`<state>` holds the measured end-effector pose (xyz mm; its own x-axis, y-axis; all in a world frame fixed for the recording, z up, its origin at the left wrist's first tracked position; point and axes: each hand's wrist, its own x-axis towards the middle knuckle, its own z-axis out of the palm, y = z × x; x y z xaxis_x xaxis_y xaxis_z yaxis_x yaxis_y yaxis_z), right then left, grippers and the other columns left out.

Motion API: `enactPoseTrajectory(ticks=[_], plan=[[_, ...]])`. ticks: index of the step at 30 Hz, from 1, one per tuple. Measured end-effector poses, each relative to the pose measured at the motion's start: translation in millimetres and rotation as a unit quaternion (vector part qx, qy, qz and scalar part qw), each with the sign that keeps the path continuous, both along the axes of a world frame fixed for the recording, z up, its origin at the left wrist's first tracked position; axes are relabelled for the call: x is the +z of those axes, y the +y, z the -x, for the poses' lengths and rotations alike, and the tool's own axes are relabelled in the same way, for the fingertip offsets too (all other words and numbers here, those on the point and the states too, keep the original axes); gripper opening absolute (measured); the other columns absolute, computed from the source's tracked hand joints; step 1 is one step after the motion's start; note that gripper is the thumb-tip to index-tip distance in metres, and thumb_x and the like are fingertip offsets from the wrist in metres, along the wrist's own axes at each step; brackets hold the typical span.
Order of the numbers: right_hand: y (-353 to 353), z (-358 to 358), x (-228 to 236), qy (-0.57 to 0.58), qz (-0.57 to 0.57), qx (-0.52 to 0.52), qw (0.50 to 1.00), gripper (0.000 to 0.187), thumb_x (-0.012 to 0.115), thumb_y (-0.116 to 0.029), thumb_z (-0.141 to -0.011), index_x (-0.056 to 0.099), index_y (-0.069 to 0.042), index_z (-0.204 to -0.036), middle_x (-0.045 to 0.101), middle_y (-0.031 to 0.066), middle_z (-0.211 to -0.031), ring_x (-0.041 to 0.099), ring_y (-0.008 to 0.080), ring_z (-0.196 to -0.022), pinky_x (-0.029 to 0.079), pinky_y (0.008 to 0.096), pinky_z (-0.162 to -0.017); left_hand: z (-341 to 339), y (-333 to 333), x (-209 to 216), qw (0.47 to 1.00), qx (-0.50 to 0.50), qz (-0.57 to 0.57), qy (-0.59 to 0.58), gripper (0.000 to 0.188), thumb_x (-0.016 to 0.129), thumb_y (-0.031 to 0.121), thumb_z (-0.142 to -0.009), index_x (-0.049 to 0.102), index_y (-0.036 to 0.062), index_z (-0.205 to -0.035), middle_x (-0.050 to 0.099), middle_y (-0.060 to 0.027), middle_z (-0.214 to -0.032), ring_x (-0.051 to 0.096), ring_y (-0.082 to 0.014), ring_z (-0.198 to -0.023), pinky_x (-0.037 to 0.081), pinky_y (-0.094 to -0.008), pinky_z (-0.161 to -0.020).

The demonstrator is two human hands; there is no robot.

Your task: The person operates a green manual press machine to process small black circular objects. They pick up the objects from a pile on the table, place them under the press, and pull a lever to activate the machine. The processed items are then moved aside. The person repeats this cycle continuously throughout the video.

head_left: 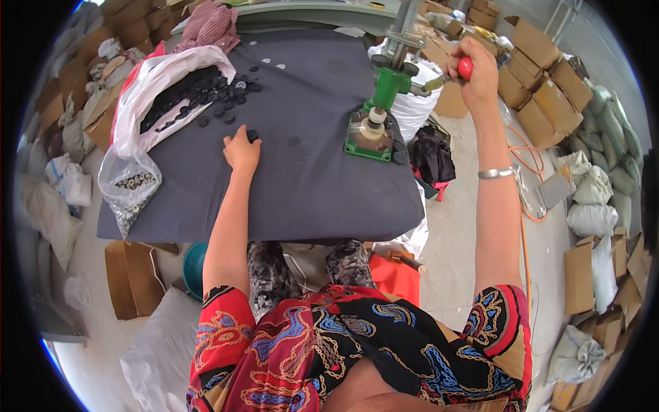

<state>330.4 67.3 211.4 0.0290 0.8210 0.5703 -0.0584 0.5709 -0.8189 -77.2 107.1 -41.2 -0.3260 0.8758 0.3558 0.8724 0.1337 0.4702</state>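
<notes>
A green hand press (388, 88) stands at the right side of the table, its lever reaching out to the right. My right hand (476, 74) is closed around the lever's end, where a red knob (465, 67) shows. Under the press's ram, a pale round die (375, 129) sits on the base. Over the table's middle, my left hand (241, 150) pinches a small black disc (253, 135) between its fingers. Just beyond it, loose black discs (223, 110) spill from an open white and red bag (129, 130). Several pale discs (266, 60) lie farther back.
A dark cloth covers the table (302, 185). A clear bag of small metal rings (134, 185) hangs at its left edge. A checked cloth (208, 26) lies at the back left. Cardboard boxes (549, 113) and sacks surround the table; an orange hose (525, 254) crosses the floor at right.
</notes>
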Motion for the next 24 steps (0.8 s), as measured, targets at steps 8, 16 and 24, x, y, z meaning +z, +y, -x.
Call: enactPoseTrajectory(ticks=[8, 16, 24], plan=[[11, 0, 2, 0.001, -0.012, -0.014, 1.000, 0.024, 0.055, -0.021, -0.086, 0.057, 0.000, -0.074, 0.054, 0.0078, -0.058, 0.052, 0.0155, -0.047, 0.044, 0.0283, -0.050, -28, 4, 0, 0.985, -0.088, -0.121, -0.083, 0.052, 0.077, 0.014, -0.073, 0.060, 0.0084, -0.122, 0.067, -0.0142, -0.103, 0.060, -0.0322, -0.099, 0.048, -0.0420, -0.088], [19, -10, 6, 0.015, 0.019, -0.008, 1.000, 0.024, 0.051, -0.020, -0.092, 0.054, -0.001, -0.078, 0.048, 0.0076, -0.060, 0.045, 0.0167, -0.052, 0.044, 0.0351, -0.060, -186, -7, 30, 0.917, -0.338, -0.111, -0.180, 0.063, 0.077, 0.009, -0.069, 0.052, 0.0040, -0.126, 0.067, -0.0152, -0.101, 0.060, -0.0340, -0.099, 0.049, -0.0436, -0.085], [19, -8, -1, 0.030, -0.035, -0.027, 0.999, 0.023, 0.053, -0.022, -0.088, 0.052, -0.005, -0.072, 0.051, 0.0065, -0.061, 0.048, 0.0157, -0.046, 0.041, 0.0289, -0.043, -229, 12, 32, 0.934, -0.319, -0.076, -0.142, 0.075, 0.076, 0.009, -0.069, 0.043, 0.0017, -0.135, 0.069, -0.0145, -0.103, 0.058, -0.0354, -0.104, 0.045, -0.0460, -0.091]])
